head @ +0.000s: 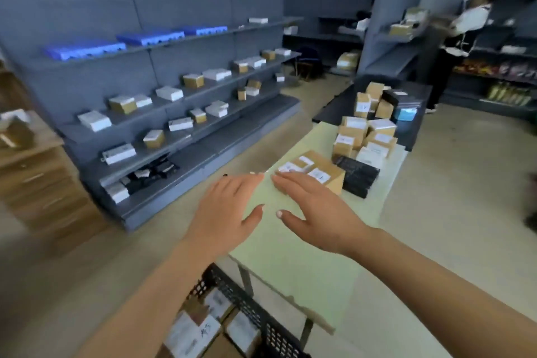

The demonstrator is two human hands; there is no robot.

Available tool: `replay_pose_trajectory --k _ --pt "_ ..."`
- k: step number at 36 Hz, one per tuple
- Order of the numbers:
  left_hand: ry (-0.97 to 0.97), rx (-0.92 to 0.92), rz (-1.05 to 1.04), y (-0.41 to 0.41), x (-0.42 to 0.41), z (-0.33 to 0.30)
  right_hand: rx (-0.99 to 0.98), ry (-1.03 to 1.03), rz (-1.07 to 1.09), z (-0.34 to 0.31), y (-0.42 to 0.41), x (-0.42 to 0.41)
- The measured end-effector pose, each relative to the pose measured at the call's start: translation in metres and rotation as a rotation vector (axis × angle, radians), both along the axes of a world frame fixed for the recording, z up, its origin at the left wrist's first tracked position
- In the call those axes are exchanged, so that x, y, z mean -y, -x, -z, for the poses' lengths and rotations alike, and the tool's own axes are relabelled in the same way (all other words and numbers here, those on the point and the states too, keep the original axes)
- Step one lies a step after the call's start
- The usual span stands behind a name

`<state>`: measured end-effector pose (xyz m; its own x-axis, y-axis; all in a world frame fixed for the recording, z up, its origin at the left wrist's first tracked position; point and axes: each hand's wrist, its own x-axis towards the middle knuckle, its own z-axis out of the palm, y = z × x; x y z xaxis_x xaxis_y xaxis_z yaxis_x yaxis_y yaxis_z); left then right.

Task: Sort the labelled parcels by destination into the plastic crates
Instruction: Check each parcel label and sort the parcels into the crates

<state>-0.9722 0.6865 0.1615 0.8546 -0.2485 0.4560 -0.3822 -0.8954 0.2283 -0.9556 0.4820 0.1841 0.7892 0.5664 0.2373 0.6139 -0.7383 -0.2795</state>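
A pale green table (293, 244) runs away from me. Both my hands hover above its near end with straight fingers and hold nothing. My left hand (229, 212) is over the table's left edge. My right hand (316, 212) reaches forward, its fingertips at the near edge of a brown labelled parcel (316, 171). Beyond it lie a black box (359, 176) and a pile of several brown and white labelled parcels (364, 136). Below the table's near left corner stands a black plastic crate (261, 317) with labelled parcels inside.
Grey shelving (174, 102) with scattered small boxes and blue trays lines the left wall. A wooden drawer unit (37, 183) stands at far left. A dark table (406, 102) with more parcels stands behind the green one. A person (459, 46) stands at shelves at back right.
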Motion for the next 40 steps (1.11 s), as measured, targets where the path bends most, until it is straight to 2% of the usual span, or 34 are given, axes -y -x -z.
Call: replay_pose_trajectory --k 7,16,21,27,36,40 --pt "-0.054 0.156 0.193 -0.049 0.101 -0.074 0.132 -0.031 0.182 -0.080 -0.006 0.108" --pt "-0.103 0.225 0.285 -0.094 0.270 -0.131 0.240 -0.013 0.330 -0.122 -0.024 0.269" --pt "-0.041 0.188 0.300 -0.121 0.355 -0.134 0.295 0.017 0.345 -0.127 -0.040 0.354" --pt "-0.042 0.156 0.297 -0.152 0.430 -0.120 0.261 0.038 0.371 -0.128 -0.062 0.429" --pt "-0.133 0.223 0.326 -0.244 0.492 -0.110 0.219 0.044 0.379 -0.120 -0.144 0.499" --pt "-0.109 0.268 0.359 -0.303 0.515 -0.107 0.235 0.051 0.383 -0.115 -0.200 0.524"
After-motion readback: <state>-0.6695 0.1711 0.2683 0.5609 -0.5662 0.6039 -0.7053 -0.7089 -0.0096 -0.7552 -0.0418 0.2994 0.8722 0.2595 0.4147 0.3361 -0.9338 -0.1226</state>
